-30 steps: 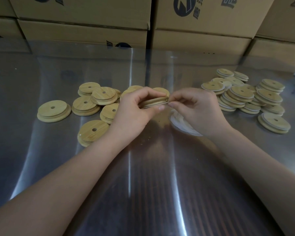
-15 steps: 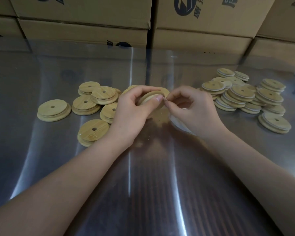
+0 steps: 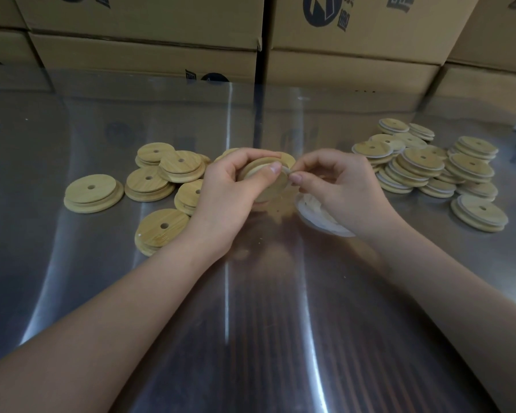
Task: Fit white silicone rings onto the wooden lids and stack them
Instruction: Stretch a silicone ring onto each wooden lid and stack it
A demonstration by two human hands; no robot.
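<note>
The person's left hand (image 3: pixel 230 186) is gripping a round pale wooden lid (image 3: pixel 270 187) just above the shiny metal tabletop (image 3: pixel 251 323). Its fingers are curling over the lid's far edge and its thumb is pressing on the near face, so the lid is tilting on edge toward the right hand (image 3: pixel 344 186). That hand is pinching a thin white silicone ring (image 3: pixel 287 169) between thumb and forefinger at the lid's upper right rim, where the two hands are nearly touching; how far the ring is seated around the lid cannot be told. Under the heel of the right hand, a small heap of loose white rings (image 3: pixel 319 217) is lying on the table. To the left, bare wooden lids with centre holes (image 3: pixel 167 174) are lying scattered and overlapping, with one sitting apart at the far left. To the right, lids already wearing white rings (image 3: pixel 423 162) are sitting in low, leaning stacks. Brown cardboard boxes (image 3: pixel 149 52) are standing along the table's far edge.
</note>
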